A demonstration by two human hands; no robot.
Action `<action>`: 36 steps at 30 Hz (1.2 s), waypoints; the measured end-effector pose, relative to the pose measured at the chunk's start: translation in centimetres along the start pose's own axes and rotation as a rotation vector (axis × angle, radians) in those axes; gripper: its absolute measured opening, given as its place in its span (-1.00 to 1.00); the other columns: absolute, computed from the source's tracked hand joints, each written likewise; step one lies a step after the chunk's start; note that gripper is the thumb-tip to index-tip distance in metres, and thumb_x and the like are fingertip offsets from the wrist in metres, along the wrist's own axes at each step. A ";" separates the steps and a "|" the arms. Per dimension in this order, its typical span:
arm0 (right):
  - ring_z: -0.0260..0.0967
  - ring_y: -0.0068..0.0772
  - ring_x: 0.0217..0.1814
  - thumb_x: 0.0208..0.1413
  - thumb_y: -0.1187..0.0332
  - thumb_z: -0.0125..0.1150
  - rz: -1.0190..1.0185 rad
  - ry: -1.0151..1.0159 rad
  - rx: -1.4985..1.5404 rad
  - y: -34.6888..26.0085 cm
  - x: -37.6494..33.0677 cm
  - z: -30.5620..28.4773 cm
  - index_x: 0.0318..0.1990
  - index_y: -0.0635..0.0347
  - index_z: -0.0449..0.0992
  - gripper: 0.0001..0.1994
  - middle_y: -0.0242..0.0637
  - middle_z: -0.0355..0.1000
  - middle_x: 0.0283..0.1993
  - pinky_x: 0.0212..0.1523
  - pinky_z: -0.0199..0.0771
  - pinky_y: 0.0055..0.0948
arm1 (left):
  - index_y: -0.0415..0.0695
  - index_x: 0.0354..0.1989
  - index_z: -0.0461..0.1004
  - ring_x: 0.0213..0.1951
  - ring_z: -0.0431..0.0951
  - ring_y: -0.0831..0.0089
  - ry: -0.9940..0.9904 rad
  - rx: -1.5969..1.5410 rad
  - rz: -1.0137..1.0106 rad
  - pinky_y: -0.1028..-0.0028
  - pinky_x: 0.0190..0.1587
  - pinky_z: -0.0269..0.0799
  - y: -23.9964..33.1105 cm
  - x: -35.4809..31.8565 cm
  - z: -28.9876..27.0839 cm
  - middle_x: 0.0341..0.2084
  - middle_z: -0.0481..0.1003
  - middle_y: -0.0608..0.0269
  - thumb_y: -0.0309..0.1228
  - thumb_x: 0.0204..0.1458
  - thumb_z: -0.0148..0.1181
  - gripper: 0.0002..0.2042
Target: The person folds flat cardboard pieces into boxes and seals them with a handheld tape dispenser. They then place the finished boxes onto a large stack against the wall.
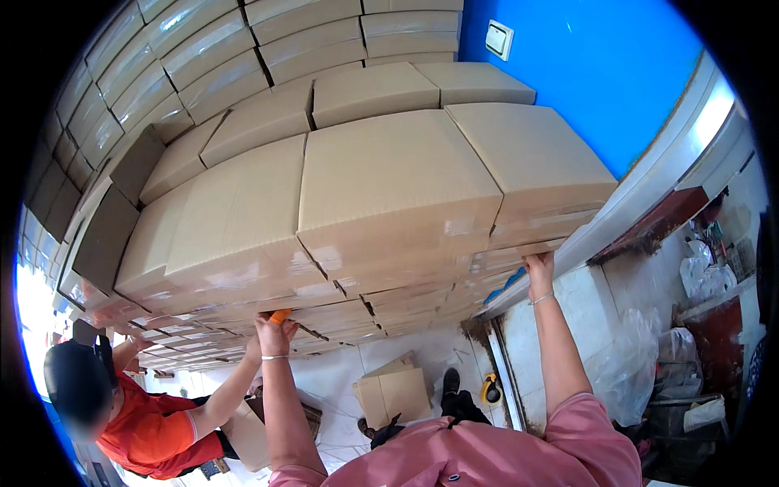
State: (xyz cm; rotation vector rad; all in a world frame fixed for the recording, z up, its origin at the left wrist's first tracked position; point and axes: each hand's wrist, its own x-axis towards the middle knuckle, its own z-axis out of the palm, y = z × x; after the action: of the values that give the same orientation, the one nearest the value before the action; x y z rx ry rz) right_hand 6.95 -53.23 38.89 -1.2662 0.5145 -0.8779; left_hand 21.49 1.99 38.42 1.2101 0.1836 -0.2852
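Note:
A tall stack of brown cardboard boxes [398,178] stands in front of me, its taped front faces toward me. My left hand [276,334] is raised at the lower front of the stack. Its fingers are closed on a small orange object [280,316] whose kind I cannot make out. Over at the stack's right end, my right hand [539,266] has its fingers bent against the lower front corner of a cardboard box [531,227]. Part of those fingers is hidden by the box edge.
A co-worker in an orange shirt [150,422] stands at left, reaching toward the stack. Flattened cardboard [395,394] and a yellow tape dispenser [490,390] lie on the floor. A door frame [649,191], plastic bags [629,357] and a blue wall [584,73] are at right.

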 end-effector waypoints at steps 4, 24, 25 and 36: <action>0.17 -0.72 -0.44 -0.01 0.49 0.16 -0.009 0.021 -0.035 -0.8 -1.0 -1.4 -0.07 0.06 0.30 -0.68 -0.52 0.34 -0.32 -0.50 0.11 -0.68 | -0.19 -0.08 0.23 -0.47 0.45 0.41 0.050 0.002 0.114 0.38 -0.38 0.50 0.9 -2.0 1.6 -0.35 0.37 0.15 -0.55 -0.01 0.00 -0.72; 0.21 -0.69 -0.32 -0.01 0.38 0.14 -0.013 0.051 -0.277 -12.7 -9.7 -2.6 -0.09 0.06 0.30 -0.70 -0.51 0.29 -0.26 -0.30 0.25 -0.60 | -0.14 -0.09 0.34 -0.26 0.46 0.48 -0.003 0.003 0.219 0.59 -0.34 0.38 3.4 -5.7 0.6 -0.26 0.44 0.25 -0.57 -0.09 0.17 -0.67; 0.21 -0.67 -0.32 -0.01 0.38 0.14 -0.001 0.053 -0.291 -13.3 -10.1 -2.7 -0.09 0.06 0.30 -0.71 -0.50 0.28 -0.27 -0.30 0.25 -0.59 | -0.15 -0.10 0.35 -0.26 0.46 0.49 -0.027 0.004 0.211 0.59 -0.34 0.38 3.7 -6.1 0.9 -0.27 0.45 0.26 -0.58 -0.09 0.18 -0.67; 0.24 -0.62 -0.14 -0.01 0.34 0.12 -0.057 0.084 -0.254 -16.0 -14.0 -2.4 0.05 0.06 0.26 -0.59 -0.39 0.27 -0.03 -0.20 0.30 -0.52 | -0.27 -0.16 0.33 -0.52 0.30 0.62 -0.107 0.061 0.185 0.61 -0.54 0.13 5.8 -5.7 0.1 -0.39 0.41 0.26 -0.53 -0.09 0.22 -0.70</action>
State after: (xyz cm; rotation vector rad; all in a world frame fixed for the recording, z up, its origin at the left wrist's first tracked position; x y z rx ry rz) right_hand -7.55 -44.34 51.86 -1.4847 0.6753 -0.9378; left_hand 17.90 4.47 45.29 1.2598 -0.0301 -0.1942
